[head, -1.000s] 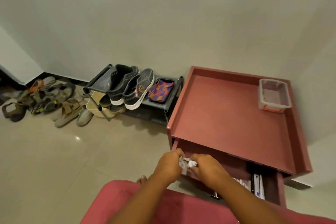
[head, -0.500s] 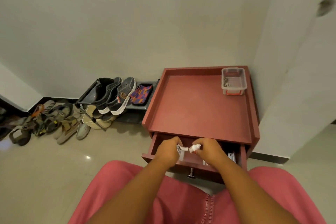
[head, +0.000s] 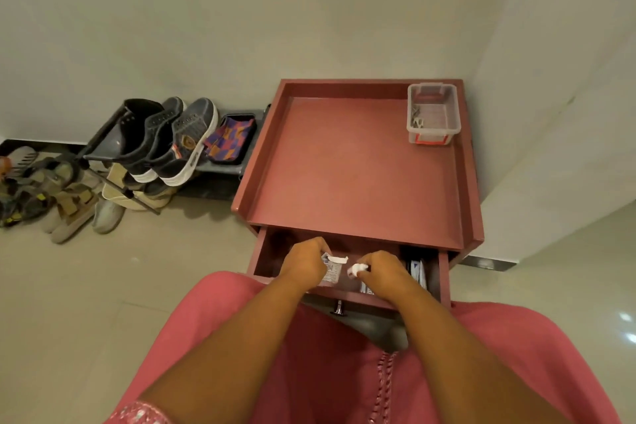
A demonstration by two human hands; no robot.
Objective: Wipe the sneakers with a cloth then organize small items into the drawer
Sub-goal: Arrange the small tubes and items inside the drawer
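The maroon cabinet's drawer (head: 266, 256) stands pulled out in front of me. Over it, my left hand (head: 304, 263) grips a small white printed box (head: 332, 270) with its flap open. My right hand (head: 382, 270) pinches a small white item (head: 356, 268) just right of the box. White packets (head: 418, 270) lie at the drawer's right end. Two dark grey sneakers (head: 179, 144) with white soles rest on a black rack (head: 103, 143) to the left, beside a colourful patterned cloth (head: 229, 138).
The cabinet top (head: 344, 162) carries a clear plastic bin (head: 432, 113) with small metal bits at its back right corner. Sandals and slippers (head: 65, 203) crowd the floor at the left. A white wall edge (head: 550, 131) stands close on the right. My pink-clad knees fill the bottom.
The view swung right and tipped down, so the cabinet sits centred. My hands drew slightly apart; the box flap is open and the small white item is out in my right hand.
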